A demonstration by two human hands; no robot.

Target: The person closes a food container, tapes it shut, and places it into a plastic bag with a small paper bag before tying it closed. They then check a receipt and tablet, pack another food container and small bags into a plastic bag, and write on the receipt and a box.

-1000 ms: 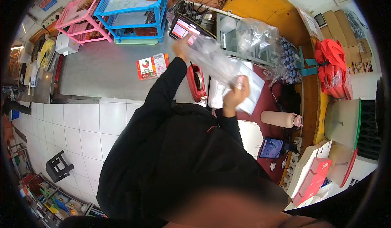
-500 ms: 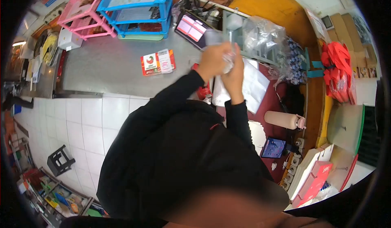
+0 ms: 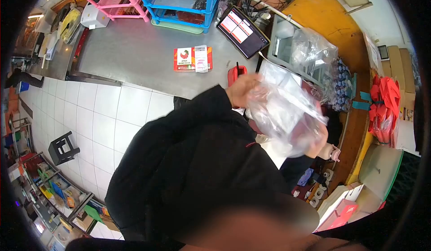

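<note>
A clear plastic bag (image 3: 280,112) is spread out between my two hands, somewhat blurred. My left hand (image 3: 243,91) is closed on its left edge. My right hand (image 3: 318,141) is at the bag's lower right side, partly covered by the film, with its fingers blurred. White paper sheets (image 3: 280,75) lie behind and under the bag. Just beyond my left hand is a red pouch-like item (image 3: 235,73) at the counter's edge. On the metal counter rests an orange-red food box (image 3: 183,66) with a white receipt (image 3: 201,59) on its top.
A tablet (image 3: 242,32) stands behind the counter's right end. Blue stacked trays (image 3: 179,2) and pink ones (image 3: 119,2) are at the back. Another plastic bag (image 3: 314,47) lies over a grey compartment tray (image 3: 280,40). Red bags (image 3: 384,107) hang at right. A black stool (image 3: 63,148) is on the floor.
My hands were close together around bunched clear plastic; now they are apart with the bag opened out between them. My right hand has moved right and toward me. The view has shifted.
</note>
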